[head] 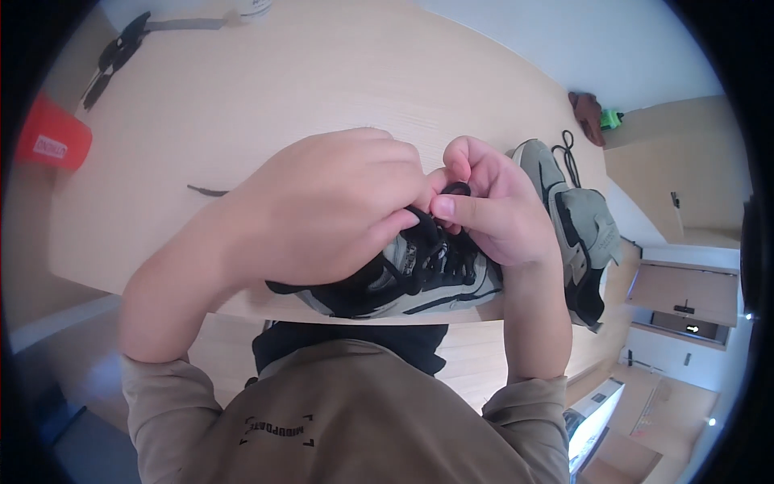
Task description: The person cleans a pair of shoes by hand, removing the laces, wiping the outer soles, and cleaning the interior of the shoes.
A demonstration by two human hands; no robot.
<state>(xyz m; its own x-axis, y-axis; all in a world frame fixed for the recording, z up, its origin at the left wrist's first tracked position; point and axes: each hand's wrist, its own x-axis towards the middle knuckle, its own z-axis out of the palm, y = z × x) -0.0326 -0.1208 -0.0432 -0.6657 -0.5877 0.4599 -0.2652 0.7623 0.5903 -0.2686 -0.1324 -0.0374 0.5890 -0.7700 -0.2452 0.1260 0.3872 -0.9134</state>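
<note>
A black and grey sneaker [417, 290] lies sideways at the table's near edge, beneath both hands. My left hand [326, 206] reaches over its heel end, its thumb and fingers pinching a black shoelace near the tongue. With thumb and forefinger my right hand [496, 199] holds a loop of black shoelace [457, 189], close against the left fingertips. More black lacing crosses the shoe's upper below the hands. A dark lace end [207, 191] shows on the table beyond my left forearm. The hands hide part of the shoe and where the laces meet.
A second grey and black sneaker [568, 236] rests to the right of my right forearm, with a loose black lace [568, 160] beside it. At the left edge is a red cup [57, 133]; a black strap-like item [121, 51] lies at the far left. A brown item [588, 118] sits far right.
</note>
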